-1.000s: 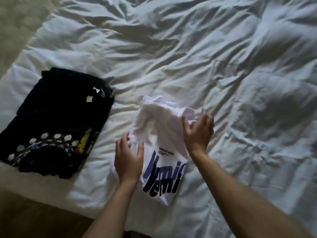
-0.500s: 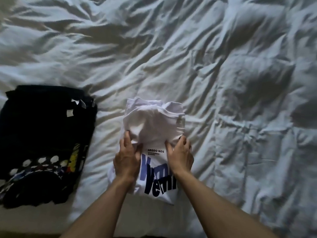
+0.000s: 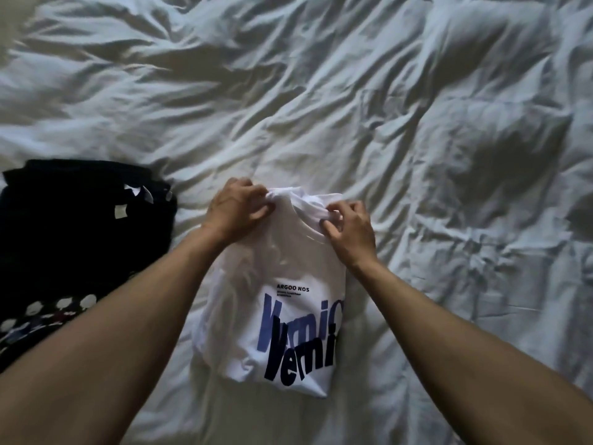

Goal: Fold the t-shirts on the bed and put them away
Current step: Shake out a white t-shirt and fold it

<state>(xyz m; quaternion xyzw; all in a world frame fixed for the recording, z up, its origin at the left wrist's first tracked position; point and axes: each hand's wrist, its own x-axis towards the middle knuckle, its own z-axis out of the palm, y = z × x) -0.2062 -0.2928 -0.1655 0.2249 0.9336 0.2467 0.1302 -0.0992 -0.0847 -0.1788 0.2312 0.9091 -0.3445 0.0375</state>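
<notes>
**Both hands on the far edge**

To my left lies the folded black patterned cotton t-shirt (image 3: 73, 252). My left hand (image 3: 236, 208) and right hand (image 3: 348, 231) each pinch the collar end of the white printed cotton t-shirt (image 3: 276, 303), lying on the rumpled white duvet (image 3: 417, 139). Its long axis runs away from me, so I judge the next fold comes toward me.

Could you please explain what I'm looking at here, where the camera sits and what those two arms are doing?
There is no machine: a person wears one wide-angle camera on the head, looking down at their own arms. The left hand and right hand each pinch the far edge of a folded white t-shirt with blue lettering, which lies on a rumpled white bed cover. To its left lies a dark t-shirt with pale dots, already folded, touched by neither hand.
</notes>
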